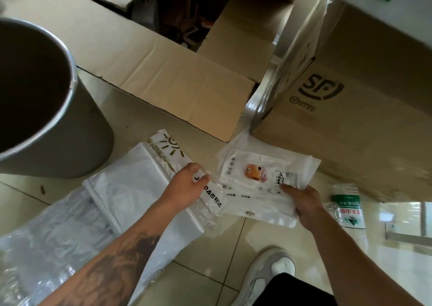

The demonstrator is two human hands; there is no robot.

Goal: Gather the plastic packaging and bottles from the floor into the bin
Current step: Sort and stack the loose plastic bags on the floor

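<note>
Bottom centre: grey shoe (268,275) on tiled floor (210,270). Mid-frame: left hand (187,184) pinching clear labelled bag (211,197); right hand (304,202) gripping white printed pouch (254,177). Crushed bottle (348,208) right, on floor. Grey bin (58,128) upper left, beside cardboard boxes (350,95).

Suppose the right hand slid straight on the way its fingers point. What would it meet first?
The right hand points up and left across the white packet it grips. Beyond the packet, probably the open box flap, though depth is unclear.
</note>
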